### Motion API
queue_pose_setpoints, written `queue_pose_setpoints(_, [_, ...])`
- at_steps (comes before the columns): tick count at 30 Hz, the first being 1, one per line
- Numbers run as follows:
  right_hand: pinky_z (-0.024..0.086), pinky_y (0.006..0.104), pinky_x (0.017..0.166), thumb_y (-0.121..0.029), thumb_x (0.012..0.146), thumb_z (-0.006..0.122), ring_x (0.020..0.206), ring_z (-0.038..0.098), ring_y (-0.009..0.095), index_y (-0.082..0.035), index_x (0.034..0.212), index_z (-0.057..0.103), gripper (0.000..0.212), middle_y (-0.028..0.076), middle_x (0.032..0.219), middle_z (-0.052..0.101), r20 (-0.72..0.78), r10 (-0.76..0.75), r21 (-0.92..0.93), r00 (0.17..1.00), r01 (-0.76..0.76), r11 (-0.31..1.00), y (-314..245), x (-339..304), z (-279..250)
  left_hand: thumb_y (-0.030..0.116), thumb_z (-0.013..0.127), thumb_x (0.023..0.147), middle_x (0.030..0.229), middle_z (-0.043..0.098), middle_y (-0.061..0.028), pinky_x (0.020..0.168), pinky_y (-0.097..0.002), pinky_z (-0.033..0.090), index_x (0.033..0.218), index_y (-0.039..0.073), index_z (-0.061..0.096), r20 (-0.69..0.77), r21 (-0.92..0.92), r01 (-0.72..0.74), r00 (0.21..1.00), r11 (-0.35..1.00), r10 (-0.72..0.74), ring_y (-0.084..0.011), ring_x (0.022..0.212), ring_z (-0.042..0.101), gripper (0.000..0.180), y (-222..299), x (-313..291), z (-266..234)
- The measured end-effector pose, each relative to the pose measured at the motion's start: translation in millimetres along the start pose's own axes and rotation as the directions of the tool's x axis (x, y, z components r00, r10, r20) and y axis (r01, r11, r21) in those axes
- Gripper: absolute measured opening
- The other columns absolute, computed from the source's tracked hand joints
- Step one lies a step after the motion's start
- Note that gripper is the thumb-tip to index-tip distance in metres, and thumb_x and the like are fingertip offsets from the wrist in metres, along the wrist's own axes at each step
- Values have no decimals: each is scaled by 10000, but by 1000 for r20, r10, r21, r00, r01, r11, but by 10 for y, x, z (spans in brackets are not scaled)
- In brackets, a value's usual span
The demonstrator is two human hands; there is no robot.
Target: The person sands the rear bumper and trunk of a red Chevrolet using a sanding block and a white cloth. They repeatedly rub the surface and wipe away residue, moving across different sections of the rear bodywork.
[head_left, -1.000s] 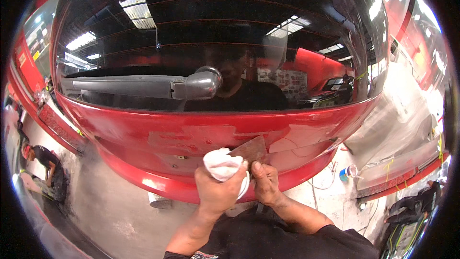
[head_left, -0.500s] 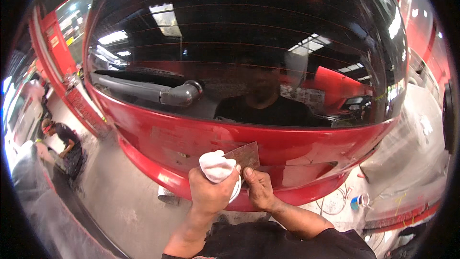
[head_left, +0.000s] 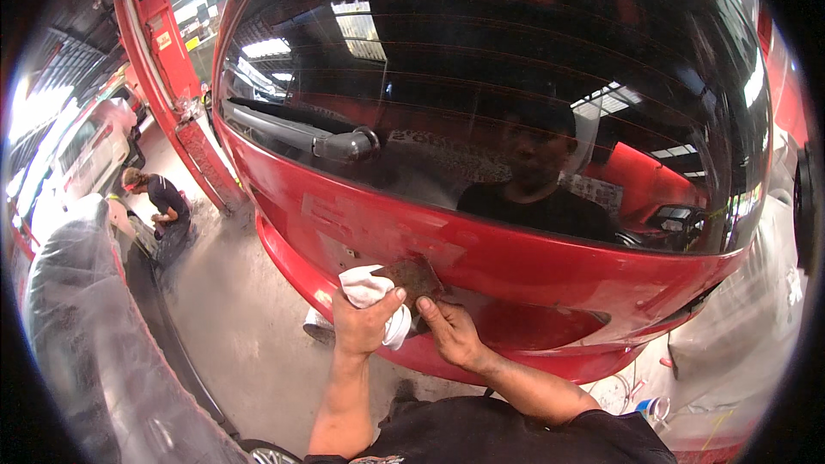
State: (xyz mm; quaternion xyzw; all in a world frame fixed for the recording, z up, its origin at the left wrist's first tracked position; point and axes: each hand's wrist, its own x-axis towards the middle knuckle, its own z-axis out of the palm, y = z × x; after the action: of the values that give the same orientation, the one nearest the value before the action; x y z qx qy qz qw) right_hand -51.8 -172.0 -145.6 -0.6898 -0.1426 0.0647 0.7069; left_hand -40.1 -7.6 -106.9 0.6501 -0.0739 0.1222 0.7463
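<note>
Scraper (head_left: 412, 277) sits before the red car panel (head_left: 494, 251). Left grip (head_left: 358, 325) at 7 o'clock holds white cloth (head_left: 363, 286); right grip (head_left: 454, 333) at 5 o'clock pinches scraper's edge.

The left hand (head_left: 359, 325) is gripping and the right hand (head_left: 453, 337) pinching just beside it, thumbs (head_left: 434, 314) pointing toward each other, both bare forearms (head_left: 533, 387) slanting from the near side.

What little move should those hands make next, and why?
Perhaps draw the white cloth across the flat plate: the plate looks dark and mottled, the cloth is bunched in the left hand right beside it, and the right hand has its thumb on the plate, which could steady it.
</note>
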Motion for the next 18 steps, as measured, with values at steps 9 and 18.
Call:
queue_pose_setpoints(9, [480, 324, 853, -378, 1016, 496, 916, 619, 218, 15, 1100, 639, 426, 132, 968, 669, 75, 98, -230, 992, -78, 970, -103, -13, -103, -11, 765, 763, 786, 654, -17, 582, -267, 512, 996, 23, 641, -24, -299, 71, 996, 951, -82, -121, 638, 621, 266, -166, 76, -125])
queue_pose_setpoints(18, [169, 679, 1119, -442, 892, 573, 1401, 232, 526, -21, 1511, 257, 813, 296, 1522, 263, 112, -739, -992, 665, 112, -50, -919, -194, -415, 124, 883, 702, 896, 689, -54, 789, -316, 541, 1025, 29, 630, 146, -52, 211, 968, 976, -202, -146, 879, 658, 421, 123, -21, -59])
